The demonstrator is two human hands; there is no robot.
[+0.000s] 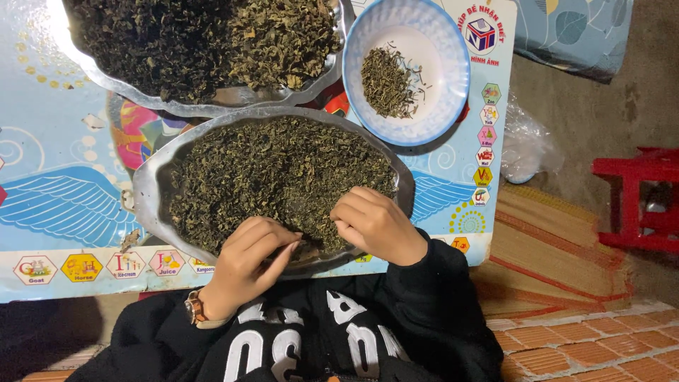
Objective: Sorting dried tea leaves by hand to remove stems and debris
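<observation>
Your left hand [251, 258], fingers curled, pinches at dried leaves [276, 177] heaped in the metal tray [145, 191] before you. Just beside it, your right hand [375, 223] rests loosely fisted on the leaves. Beyond sits a blue bowl [445, 78] holding fewer leaves.

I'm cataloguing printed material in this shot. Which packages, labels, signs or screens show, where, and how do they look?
Printed poster: flat under the metal trays, light blue, white wings, coloured hexagon pictures along its edges.
Cube emblem: poster's top right, round, white with blue cube.
Plastic bag: right of poster, clear, crumpled.
</observation>
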